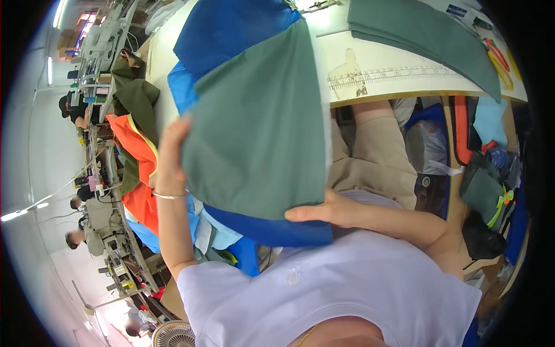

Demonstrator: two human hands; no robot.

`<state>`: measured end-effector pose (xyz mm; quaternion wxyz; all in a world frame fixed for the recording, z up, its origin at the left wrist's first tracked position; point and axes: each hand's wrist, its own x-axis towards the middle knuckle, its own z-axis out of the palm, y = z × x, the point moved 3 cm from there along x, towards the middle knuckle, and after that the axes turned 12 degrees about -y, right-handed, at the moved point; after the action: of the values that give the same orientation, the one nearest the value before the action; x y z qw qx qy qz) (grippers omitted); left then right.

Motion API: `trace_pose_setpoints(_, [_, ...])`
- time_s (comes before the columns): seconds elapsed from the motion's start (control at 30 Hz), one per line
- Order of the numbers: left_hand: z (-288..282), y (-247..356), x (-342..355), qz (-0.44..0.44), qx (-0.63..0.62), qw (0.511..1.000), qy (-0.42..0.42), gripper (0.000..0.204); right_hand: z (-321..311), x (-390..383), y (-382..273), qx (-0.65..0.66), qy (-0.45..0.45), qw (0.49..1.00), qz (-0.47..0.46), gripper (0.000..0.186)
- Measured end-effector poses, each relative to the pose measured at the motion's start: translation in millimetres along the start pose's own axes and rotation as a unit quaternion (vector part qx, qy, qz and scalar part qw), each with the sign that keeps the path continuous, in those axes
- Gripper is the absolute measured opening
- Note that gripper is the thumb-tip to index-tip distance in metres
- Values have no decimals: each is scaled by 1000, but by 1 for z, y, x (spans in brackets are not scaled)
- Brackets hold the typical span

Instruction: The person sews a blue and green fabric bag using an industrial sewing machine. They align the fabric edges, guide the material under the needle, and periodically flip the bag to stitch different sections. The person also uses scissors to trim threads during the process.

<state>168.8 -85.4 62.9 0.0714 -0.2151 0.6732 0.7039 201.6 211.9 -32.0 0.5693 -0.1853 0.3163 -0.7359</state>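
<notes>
A grey-green fabric piece (pixel 260 127) is spread in front of me, partly over the table edge. Blue mesh fabric (pixel 237 34) adjoins its top, and a plain blue fabric strip (pixel 272 226) shows under its lower edge. My right hand (pixel 318 211) grips the lower right corner, thumb on top and fingers hidden beneath. At the left edge of the cloth is my left hand (pixel 173 150), blurred; its fingertips are smeared, so its grip is unclear. A metal sewing machine part (pixel 315 6) shows at the top, by the mesh.
Folded grey-green fabric (pixel 416 40) lies on the white table (pixel 393 72), near yellow-handled scissors (pixel 500 66). A printed ruler scale runs along the table's near edge. Orange fabric (pixel 136 168) and olive fabric (pixel 133 92) hang at the left. Bags and cloth scraps fill the right side.
</notes>
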Motion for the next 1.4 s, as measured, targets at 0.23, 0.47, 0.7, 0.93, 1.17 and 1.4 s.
trace_pose_setpoints(0.23, [-31, 3, 26, 38, -178, 980, -80, 27, -20, 0, 35, 48, -16, 995, 85, 68])
trace_pose_setpoints(0.47, [-12, -14, 41, 164, 74, 975, -126, 31, -12, -4, 23, 257, -84, 942, 201, 59])
trace_pose_setpoints(0.7, [-64, -8, 68, 218, 534, 816, -42, 27, -25, 12, 32, 30, -24, 995, 87, 58])
trace_pose_setpoints(0.93, [5, 70, 49, 139, 770, 593, 192, 27, -57, 41, 23, 151, 137, 979, 16, 52])
trace_pose_setpoints(1.17, [87, 39, 175, 242, 698, 668, 93, 36, -51, 33, -21, -164, 133, 972, -104, 30])
trace_pose_setpoints(1.4, [65, 38, 307, 260, 670, 695, 36, 61, -59, 36, -11, -178, 121, 974, -65, 30])
